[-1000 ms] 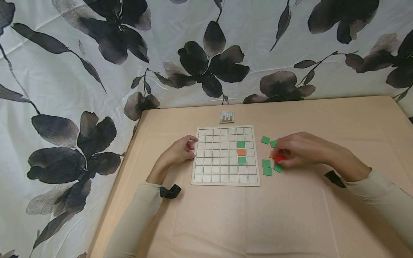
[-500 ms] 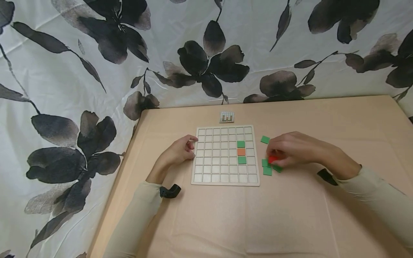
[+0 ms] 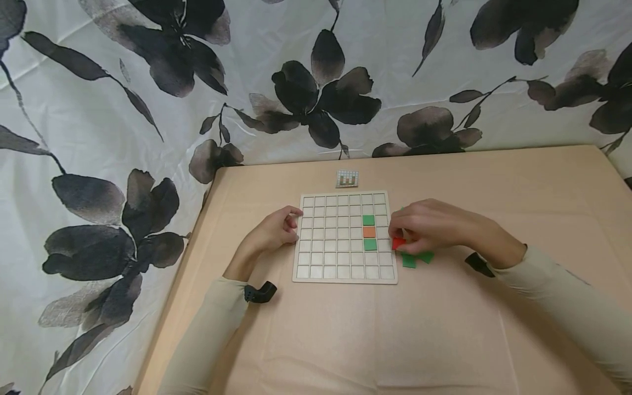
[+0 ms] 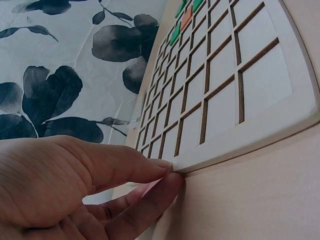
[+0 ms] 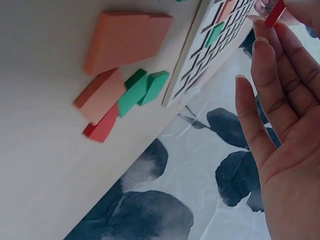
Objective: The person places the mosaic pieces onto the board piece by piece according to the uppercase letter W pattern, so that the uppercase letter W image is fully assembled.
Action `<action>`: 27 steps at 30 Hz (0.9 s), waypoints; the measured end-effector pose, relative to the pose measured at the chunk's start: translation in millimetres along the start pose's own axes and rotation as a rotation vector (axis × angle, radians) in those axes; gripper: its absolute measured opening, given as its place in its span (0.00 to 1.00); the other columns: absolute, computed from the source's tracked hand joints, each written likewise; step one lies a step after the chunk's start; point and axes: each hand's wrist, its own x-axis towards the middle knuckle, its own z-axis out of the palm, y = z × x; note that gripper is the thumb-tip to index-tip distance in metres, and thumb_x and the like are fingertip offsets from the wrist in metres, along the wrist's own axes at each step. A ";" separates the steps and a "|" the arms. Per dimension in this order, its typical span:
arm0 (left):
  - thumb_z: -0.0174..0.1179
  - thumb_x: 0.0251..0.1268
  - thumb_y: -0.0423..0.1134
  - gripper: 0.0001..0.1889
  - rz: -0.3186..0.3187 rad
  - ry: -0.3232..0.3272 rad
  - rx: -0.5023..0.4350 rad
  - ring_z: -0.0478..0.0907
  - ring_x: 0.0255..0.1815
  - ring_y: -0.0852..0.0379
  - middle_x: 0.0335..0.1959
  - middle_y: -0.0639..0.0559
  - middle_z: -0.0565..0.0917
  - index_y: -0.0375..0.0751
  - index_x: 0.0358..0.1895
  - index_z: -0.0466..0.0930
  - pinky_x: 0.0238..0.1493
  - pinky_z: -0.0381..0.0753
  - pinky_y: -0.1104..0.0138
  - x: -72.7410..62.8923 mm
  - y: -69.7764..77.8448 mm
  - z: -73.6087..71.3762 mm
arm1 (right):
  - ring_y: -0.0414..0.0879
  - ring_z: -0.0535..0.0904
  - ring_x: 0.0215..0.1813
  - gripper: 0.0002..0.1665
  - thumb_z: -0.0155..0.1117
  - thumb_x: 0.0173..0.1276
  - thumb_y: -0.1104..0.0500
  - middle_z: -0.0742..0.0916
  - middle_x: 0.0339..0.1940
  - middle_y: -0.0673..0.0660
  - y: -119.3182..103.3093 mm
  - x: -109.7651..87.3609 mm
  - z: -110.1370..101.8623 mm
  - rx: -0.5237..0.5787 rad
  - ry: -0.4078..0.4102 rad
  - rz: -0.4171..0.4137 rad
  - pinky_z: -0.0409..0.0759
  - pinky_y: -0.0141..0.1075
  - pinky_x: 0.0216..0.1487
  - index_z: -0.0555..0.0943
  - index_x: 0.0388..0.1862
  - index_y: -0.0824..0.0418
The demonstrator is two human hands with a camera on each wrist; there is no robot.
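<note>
A white grid board point(image 3: 336, 263) lies on the table; in one of its columns an orange tile point(image 3: 369, 232) sits between two green tiles point(image 3: 368, 220). My left hand point(image 3: 273, 230) is at the board's left edge. The left wrist view shows its thumb and a finger point(image 4: 167, 187) pinching the rim. Beside the right edge, my right hand point(image 3: 424, 225) pinches a small red tile point(image 3: 398, 243) between thumb and fingertips. In the right wrist view that red tile point(image 5: 275, 13) is held at the fingertips, with the other fingers extended.
Loose green tiles point(image 3: 408, 261) lie right of the board, partly hidden by my right hand. The right wrist view shows orange tiles point(image 5: 127, 42) and another red tile point(image 5: 102, 125) among them. A small patterned card point(image 3: 348, 179) lies behind the board. Floral cloth point(image 3: 296, 49) hangs beyond the table.
My right hand has moved left with the red tile, from over the loose tiles to the board's right edge. My left hand has stayed in place.
</note>
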 end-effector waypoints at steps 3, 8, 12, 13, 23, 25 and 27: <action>0.63 0.62 0.22 0.31 -0.001 0.001 0.002 0.72 0.38 0.54 0.43 0.44 0.73 0.35 0.69 0.67 0.34 0.74 0.68 0.0 -0.1 0.2 | 0.31 0.67 0.26 0.09 0.75 0.60 0.51 0.79 0.26 0.42 -1.9 4.7 0.8 0.002 0.000 -0.016 0.66 0.28 0.28 0.83 0.34 0.49; 0.63 0.62 0.21 0.31 -0.004 0.002 0.002 0.73 0.38 0.54 0.43 0.43 0.73 0.35 0.69 0.67 0.34 0.74 0.68 -0.6 0.2 0.5 | 0.31 0.67 0.27 0.09 0.74 0.60 0.50 0.79 0.26 0.42 -5.1 11.7 3.6 -0.008 -0.001 -0.035 0.66 0.28 0.28 0.83 0.35 0.49; 0.62 0.62 0.21 0.31 -0.007 0.009 -0.001 0.73 0.38 0.53 0.43 0.43 0.73 0.36 0.69 0.68 0.34 0.74 0.67 -0.1 -0.4 1.1 | 0.32 0.69 0.28 0.09 0.74 0.61 0.49 0.80 0.27 0.43 -8.7 18.1 6.5 -0.020 -0.012 -0.042 0.70 0.29 0.30 0.84 0.35 0.50; 0.62 0.62 0.21 0.31 -0.009 0.010 -0.002 0.73 0.38 0.53 0.43 0.43 0.73 0.36 0.69 0.68 0.34 0.74 0.67 0.2 -0.7 1.3 | 0.33 0.70 0.28 0.09 0.74 0.61 0.49 0.80 0.27 0.43 -9.5 19.5 7.4 -0.023 -0.014 -0.042 0.70 0.29 0.30 0.84 0.35 0.50; 0.63 0.62 0.21 0.30 -0.008 0.010 0.001 0.73 0.38 0.53 0.43 0.43 0.73 0.36 0.68 0.68 0.34 0.75 0.68 0.2 -0.5 0.8 | 0.33 0.70 0.29 0.08 0.73 0.61 0.49 0.80 0.26 0.43 -16.1 30.6 14.6 -0.015 -0.017 -0.040 0.71 0.29 0.31 0.83 0.33 0.49; 0.63 0.62 0.21 0.30 -0.009 0.011 -0.005 0.72 0.38 0.53 0.43 0.44 0.73 0.37 0.68 0.68 0.34 0.75 0.68 0.5 -0.7 0.8 | 0.33 0.70 0.29 0.08 0.72 0.61 0.49 0.80 0.25 0.43 -16.9 31.6 16.7 -0.020 -0.004 -0.052 0.71 0.29 0.31 0.83 0.32 0.49; 0.63 0.62 0.21 0.31 -0.006 0.009 -0.013 0.72 0.38 0.54 0.43 0.44 0.72 0.36 0.69 0.68 0.34 0.75 0.68 0.7 -1.1 0.6 | 0.33 0.70 0.29 0.08 0.73 0.60 0.49 0.80 0.25 0.44 -17.3 32.2 19.1 -0.025 0.001 -0.061 0.71 0.29 0.31 0.82 0.32 0.49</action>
